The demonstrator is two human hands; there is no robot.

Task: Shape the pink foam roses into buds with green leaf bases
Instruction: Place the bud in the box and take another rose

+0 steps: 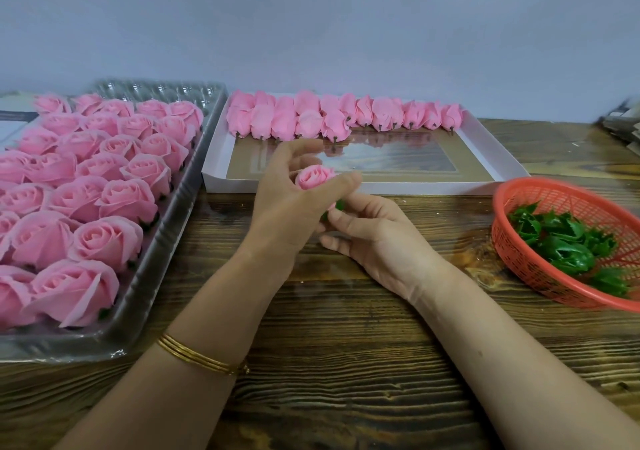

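Craft workshop: tray point(173, 228) of foam roses point(107, 238), basket point(519, 252) of leaf bases point(568, 259).

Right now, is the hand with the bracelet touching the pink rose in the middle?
Touching. Head view: the left hand curls thumb and fingers round the pink rose.

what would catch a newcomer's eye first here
The tray on the left, packed with open pink roses, stands out first. At centre the left hand holds a rose bud while the right hand pinches its green base. A red basket of green leaves sits at right.
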